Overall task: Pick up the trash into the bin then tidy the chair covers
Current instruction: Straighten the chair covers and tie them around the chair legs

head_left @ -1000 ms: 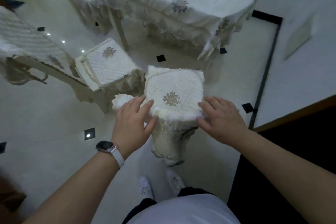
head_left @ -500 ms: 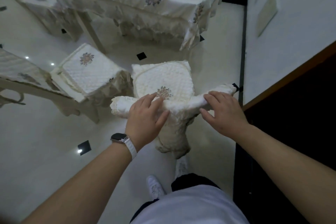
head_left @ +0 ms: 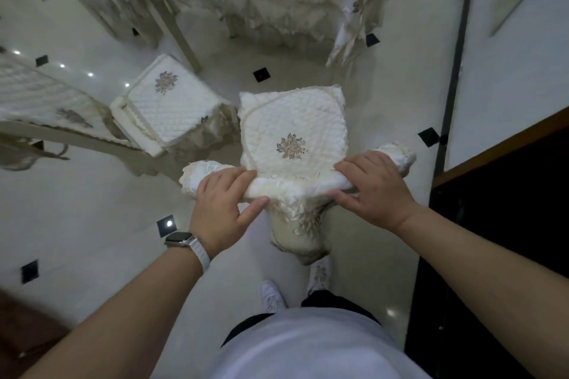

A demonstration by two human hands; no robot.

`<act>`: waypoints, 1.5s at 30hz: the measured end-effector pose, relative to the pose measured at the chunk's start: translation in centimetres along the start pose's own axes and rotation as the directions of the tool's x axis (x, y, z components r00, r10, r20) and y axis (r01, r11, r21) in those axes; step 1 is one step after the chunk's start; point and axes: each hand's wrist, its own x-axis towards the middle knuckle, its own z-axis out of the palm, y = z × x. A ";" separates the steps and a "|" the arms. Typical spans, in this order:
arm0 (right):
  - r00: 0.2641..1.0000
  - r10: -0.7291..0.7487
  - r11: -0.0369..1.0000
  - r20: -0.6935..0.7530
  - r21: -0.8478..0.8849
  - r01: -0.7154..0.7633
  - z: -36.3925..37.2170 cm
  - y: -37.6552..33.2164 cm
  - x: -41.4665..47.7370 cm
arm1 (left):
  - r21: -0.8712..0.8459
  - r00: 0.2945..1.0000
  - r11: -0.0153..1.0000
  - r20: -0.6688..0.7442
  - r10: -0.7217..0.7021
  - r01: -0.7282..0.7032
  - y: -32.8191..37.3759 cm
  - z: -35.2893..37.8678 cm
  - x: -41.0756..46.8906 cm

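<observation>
Hands have slid outward: left hand point(head_left: 222, 197) and right hand point(head_left: 373, 187) clamp the chair cover point(head_left: 292, 129) top edge at frame centre. No trash or bin visible; straightening unfinished, second chair point(head_left: 168, 103) at left waits.

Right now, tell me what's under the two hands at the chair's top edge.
Under the left hand and right hand lies the cream chair cover, bunched over the backrest top. The chair frame beneath is hidden by fabric.

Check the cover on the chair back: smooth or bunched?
Bunched: the chair-back cover sits rolled along the top between left hand and right hand.
</observation>
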 end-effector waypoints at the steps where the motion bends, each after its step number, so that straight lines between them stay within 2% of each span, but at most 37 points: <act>1: 1.000 -0.024 1.000 -0.015 0.000 0.024 0.1 0.2 0.1 | 0.007 1.000 1.000 -0.008 -0.003 0.003 -0.1 0.1 -0.1; 7: 0.991 -0.115 0.993 -0.072 -0.043 0.112 0.3 0.9 1.0 | -0.016 0.992 1.000 -0.129 -0.013 0.011 0.1 1.1 0.3; 18: 0.981 -0.102 0.994 -0.163 -0.042 0.096 0.5 2.9 6.5 | -0.012 0.985 0.999 -0.163 -0.049 0.047 -1.3 -0.8 5.9; 26: 0.979 -0.119 0.991 -0.167 -0.082 0.106 1.8 5.1 11.1 | -0.052 0.979 0.999 -0.204 -0.009 -0.002 -4.0 0.0 10.5; 45: 0.971 0.107 0.974 -0.215 -0.173 -0.146 5.5 5.7 25.2 | -0.169 0.974 0.978 -0.208 0.084 -0.121 -14.2 -3.0 26.5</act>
